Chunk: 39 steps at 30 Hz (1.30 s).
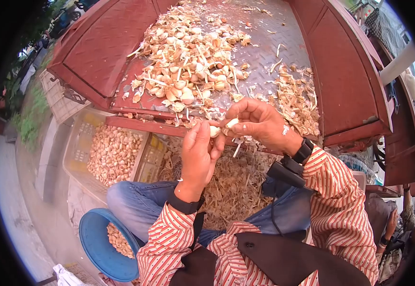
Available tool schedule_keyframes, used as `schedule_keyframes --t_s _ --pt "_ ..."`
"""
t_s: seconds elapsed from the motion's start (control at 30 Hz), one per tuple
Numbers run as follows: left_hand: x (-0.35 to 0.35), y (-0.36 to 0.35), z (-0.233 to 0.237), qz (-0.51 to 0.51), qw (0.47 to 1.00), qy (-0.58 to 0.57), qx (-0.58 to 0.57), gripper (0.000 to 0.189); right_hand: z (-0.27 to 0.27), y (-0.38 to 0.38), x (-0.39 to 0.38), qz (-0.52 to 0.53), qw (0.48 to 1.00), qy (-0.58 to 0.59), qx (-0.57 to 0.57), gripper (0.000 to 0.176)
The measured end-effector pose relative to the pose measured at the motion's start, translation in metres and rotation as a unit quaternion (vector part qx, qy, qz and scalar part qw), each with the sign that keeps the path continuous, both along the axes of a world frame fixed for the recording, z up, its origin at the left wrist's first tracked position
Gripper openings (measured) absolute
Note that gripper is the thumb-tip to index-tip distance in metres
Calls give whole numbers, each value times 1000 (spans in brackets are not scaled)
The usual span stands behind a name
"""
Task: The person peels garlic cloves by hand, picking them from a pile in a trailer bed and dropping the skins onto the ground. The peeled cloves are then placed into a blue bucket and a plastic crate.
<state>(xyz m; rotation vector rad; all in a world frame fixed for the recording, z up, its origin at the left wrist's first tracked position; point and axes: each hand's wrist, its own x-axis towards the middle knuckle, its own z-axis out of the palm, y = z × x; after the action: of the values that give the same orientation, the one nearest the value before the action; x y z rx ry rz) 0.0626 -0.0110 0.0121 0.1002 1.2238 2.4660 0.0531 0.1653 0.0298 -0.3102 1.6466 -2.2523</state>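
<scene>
Close together over the front edge of a red metal cart bed, my two hands each pinch a piece of pale garlic. My left hand [199, 155] has a whitish garlic clove [214, 131] between thumb and fingers. Between the thumb and index finger of my right hand [262, 125] is another garlic clove [232, 124], its lower part hidden by the fingers. The fingertips of both hands nearly touch. Just beyond them on the cart bed [283, 47] lies a heap of garlic cloves [183, 62] with stalks and skins.
Papery garlic skins [295, 100] are piled on the cart's right side, and more husks [236, 190] cover the ground between my knees. A plastic crate [76, 143] at left holds many cloves [114, 152]. Below it stands a blue tub [91, 238] with some cloves inside.
</scene>
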Motion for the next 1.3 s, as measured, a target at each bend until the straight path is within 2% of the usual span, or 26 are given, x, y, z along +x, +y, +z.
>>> schedule_keyframes --t_s 0.07,0.13,0.17,0.2,0.23,0.27,0.3,0.37,0.43,0.5,0.53,0.6,0.67,0.73,0.77,0.9,1.0,1.13,1.17,1.23,1.3 --pt "7 -10 8 -50 996 -17 73 29 1 0 -1 -14 999 -12 -29 19" --pt "28 -13 44 -110 988 18 104 30 -4 6 -6 -34 999 -24 -28 18" --pt "45 -14 73 -143 984 54 92 32 -12 12 -12 -10 999 -24 20 15" --pt "61 -21 98 -214 969 52 115 35 -10 7 -15 6 997 -48 58 13" --pt "67 -32 110 -349 919 67 169 37 -8 -1 -16 25 992 -72 98 12" --pt "81 -30 123 -382 891 103 221 34 -6 -10 -18 44 985 -98 135 11" --pt "95 -19 131 -350 881 138 286 31 -5 -34 -21 78 985 -86 129 12" --pt "109 -4 134 -274 877 171 356 26 6 -91 -33 77 995 34 61 15" --pt "111 1 135 -241 878 176 374 23 26 -127 -48 37 972 227 54 19" --pt "105 -4 136 -225 879 195 372 23 39 -111 -68 10 901 334 278 23" --pt "101 -9 135 -221 878 211 369 22 42 -98 -79 1 842 379 383 24" --pt "101 -14 132 -214 872 216 383 22 18 -57 -98 -33 741 378 554 26" --pt "105 -13 128 -217 864 193 411 21 -8 -20 -102 -59 717 373 585 22" --pt "102 -16 130 -219 864 170 420 21 -9 -9 -93 -63 686 367 625 20" --pt "100 -17 130 -222 863 164 422 21 -8 -8 -91 -63 671 365 642 19" --pt "94 -18 128 -244 854 167 427 22 5 -29 -94 -66 674 345 650 15" --pt "90 -18 128 -241 860 184 411 22 -11 -42 -111 -11 618 307 724 16" --pt "93 -24 126 -176 892 175 378 24 -11 -45 -111 0 658 355 664 14" --pt "88 -33 124 -144 931 142 305 27 -12 -42 -110 -5 656 379 653 12" --pt "78 -52 120 -102 981 61 155 35 -13 -36 -99 -40 784 301 542 12" --pt "49 -54 83 -4 992 -19 128 29 -12 -28 -87 -61 872 235 425 12"
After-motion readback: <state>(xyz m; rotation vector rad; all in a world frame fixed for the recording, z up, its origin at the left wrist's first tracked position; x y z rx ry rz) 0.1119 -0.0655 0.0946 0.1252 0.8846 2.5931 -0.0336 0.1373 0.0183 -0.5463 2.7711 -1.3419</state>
